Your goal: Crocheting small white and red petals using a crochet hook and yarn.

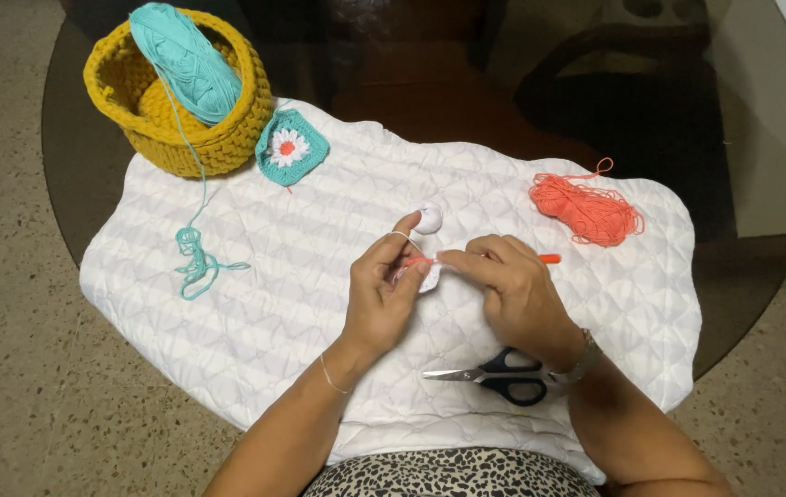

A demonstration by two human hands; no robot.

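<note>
My left hand pinches a small white crochet piece with an orange centre, and white yarn runs over its index finger. My right hand grips an orange crochet hook, whose tip meets the piece between the two hands. A small white ball of yarn lies just beyond my left fingertips. Both hands hover over a white quilted mat.
A mustard knitted basket at the back left holds a teal skein. Beside it lie a teal daisy square and loose teal yarn. Orange yarn lies right. Black scissors rest under my right wrist. The glass table edge curves right.
</note>
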